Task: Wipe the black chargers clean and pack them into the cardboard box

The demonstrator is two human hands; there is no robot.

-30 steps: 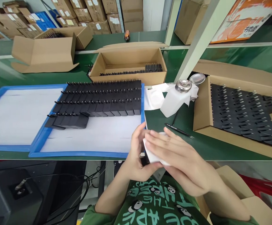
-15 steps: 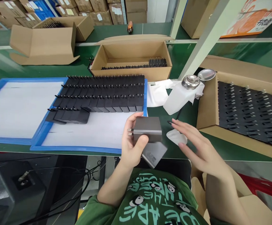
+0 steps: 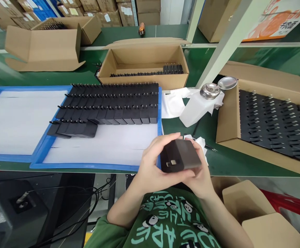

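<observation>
In front of my chest I hold a black power adapter (image 3: 187,153), its metal prongs pointing toward me and to the left. My left hand (image 3: 152,168) is closed around its left side, thumb along the bottom edge. From the right, my right hand (image 3: 201,175) grips the same adapter, fingers on its far side. Whether a second adapter is between my palms is hidden. Just beyond the hands lie a crumpled white wipe (image 3: 201,142) and thin dark tweezers (image 3: 210,148), partly covered. To the left, rows of black adapters (image 3: 113,101) stand prongs up on a blue-rimmed tray (image 3: 88,166).
A white dispenser bottle (image 3: 193,108) with a raised metal lid stands beyond my hands. An open carton (image 3: 227,117) of adapters is at right, another carton (image 3: 142,81) at the back. A slanted post (image 3: 219,51) rises behind the bottle. A second blue-rimmed tray (image 3: 7,157) lies left.
My right hand has come in from the right and closed on the adapter. The adapter has turned, prongs now toward me. The second adapter seen below it earlier no longer shows.
</observation>
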